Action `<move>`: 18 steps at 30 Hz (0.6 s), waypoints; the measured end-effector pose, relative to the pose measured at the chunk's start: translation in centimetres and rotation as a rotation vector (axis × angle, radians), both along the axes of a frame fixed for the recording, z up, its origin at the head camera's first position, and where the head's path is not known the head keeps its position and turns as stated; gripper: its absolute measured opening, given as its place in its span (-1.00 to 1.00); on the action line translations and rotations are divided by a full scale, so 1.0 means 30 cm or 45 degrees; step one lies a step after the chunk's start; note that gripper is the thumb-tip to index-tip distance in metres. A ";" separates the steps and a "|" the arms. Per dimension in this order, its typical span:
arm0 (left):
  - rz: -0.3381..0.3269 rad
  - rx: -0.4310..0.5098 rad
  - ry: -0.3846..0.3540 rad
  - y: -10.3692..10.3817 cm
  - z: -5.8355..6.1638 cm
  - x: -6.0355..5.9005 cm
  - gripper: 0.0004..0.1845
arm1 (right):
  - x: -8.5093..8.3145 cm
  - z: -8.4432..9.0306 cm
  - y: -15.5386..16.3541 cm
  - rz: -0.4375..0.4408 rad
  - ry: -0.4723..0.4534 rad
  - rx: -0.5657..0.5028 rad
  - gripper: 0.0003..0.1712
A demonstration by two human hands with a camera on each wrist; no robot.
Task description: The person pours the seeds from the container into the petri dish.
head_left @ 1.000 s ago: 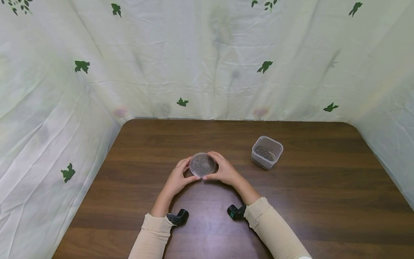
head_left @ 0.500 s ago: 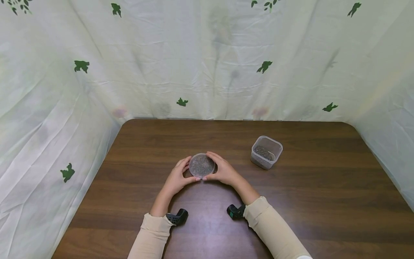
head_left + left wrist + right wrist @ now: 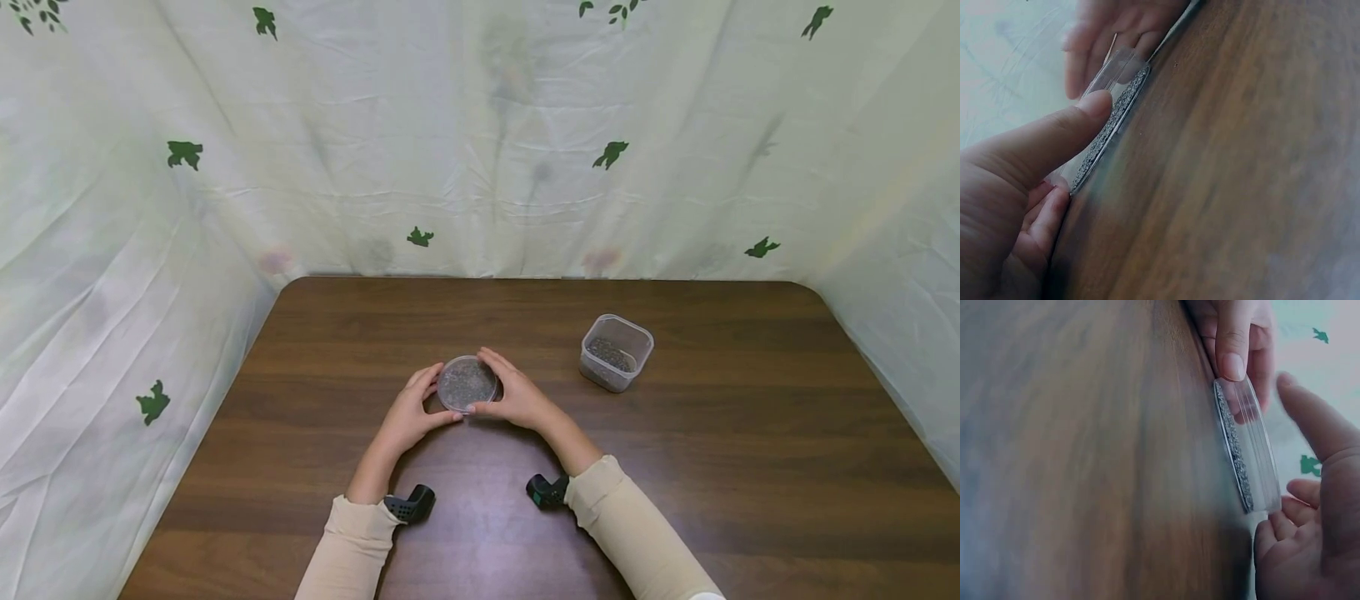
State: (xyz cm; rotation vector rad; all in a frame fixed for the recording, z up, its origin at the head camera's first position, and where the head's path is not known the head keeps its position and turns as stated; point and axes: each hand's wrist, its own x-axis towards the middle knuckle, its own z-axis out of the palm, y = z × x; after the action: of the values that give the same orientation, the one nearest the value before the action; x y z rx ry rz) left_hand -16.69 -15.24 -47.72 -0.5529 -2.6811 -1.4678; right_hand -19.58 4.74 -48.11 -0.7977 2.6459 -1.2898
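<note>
A round clear petri dish (image 3: 467,383) with a layer of dark grey granules inside lies flat on the brown wooden table (image 3: 720,467). My left hand (image 3: 411,412) grips it from the left, thumb on the near wall (image 3: 1095,103) and fingers round the far-left side. On the other side is my right hand (image 3: 525,400), curved round the right edge. In the right wrist view its thumb (image 3: 1310,415) stands off from the wall, while its fingers (image 3: 1282,528) lie close to the dish's rim; contact there is hard to tell.
A clear square plastic tub (image 3: 617,353) holding some of the same dark granules stands to the right, behind my right hand. Pale cloth (image 3: 495,150) with green bird and leaf prints hangs behind and beside the table.
The right hand's thumb and fingertips have shifted slightly and spread a little from the dish. The left hand keeps its hold, and the dish stays nearly in place.
</note>
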 end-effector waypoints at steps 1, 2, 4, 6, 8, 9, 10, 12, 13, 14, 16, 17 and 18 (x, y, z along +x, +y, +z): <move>0.001 0.007 0.004 0.005 0.013 0.007 -0.15 | 0.003 0.005 0.001 -0.013 -0.009 -0.016 0.01; 0.002 0.011 0.007 0.009 0.026 0.014 -0.15 | 0.006 0.011 0.003 -0.028 -0.017 -0.036 -0.01; -0.003 0.018 0.011 0.016 0.047 0.025 -0.16 | 0.013 0.027 0.006 -0.039 -0.041 -0.123 -0.05; -0.001 0.033 0.003 0.017 0.052 0.028 -0.15 | 0.021 0.045 0.011 -0.048 -0.052 -0.214 -0.09; -0.002 0.044 -0.001 0.017 0.056 0.031 -0.14 | 0.030 0.065 0.018 -0.047 -0.045 -0.298 -0.14; -0.001 0.051 -0.004 0.016 0.056 0.031 -0.13 | 0.035 0.076 0.022 -0.051 -0.030 -0.326 -0.16; 0.000 0.057 -0.004 0.016 0.055 0.031 -0.13 | 0.040 0.088 0.027 -0.060 -0.008 -0.336 -0.19; 0.005 0.065 -0.011 0.015 0.053 0.030 -0.12 | 0.051 0.113 0.041 -0.076 0.034 -0.347 -0.24; 0.008 0.064 -0.014 0.015 0.053 0.029 -0.12 | 0.057 0.127 0.049 -0.088 0.054 -0.347 -0.26; 0.014 0.054 -0.009 0.010 0.040 0.022 -0.12 | 0.062 0.140 0.059 -0.105 0.083 -0.336 -0.27; 0.035 0.011 -0.006 0.001 0.013 0.005 -0.10 | 0.073 0.167 0.082 -0.124 0.134 -0.317 -0.27; 0.046 -0.018 0.000 -0.003 0.001 -0.004 -0.10 | 0.079 0.181 0.095 -0.133 0.168 -0.303 -0.26; 0.055 -0.046 0.009 -0.007 -0.010 -0.012 -0.10 | 0.085 0.193 0.109 -0.146 0.204 -0.286 -0.25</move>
State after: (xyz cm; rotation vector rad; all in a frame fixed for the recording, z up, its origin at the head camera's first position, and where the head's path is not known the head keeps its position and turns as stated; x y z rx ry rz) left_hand -17.04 -15.46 -48.02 -0.4978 -2.7017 -1.4069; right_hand -17.04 8.00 -42.33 -0.8194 2.7381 -1.6413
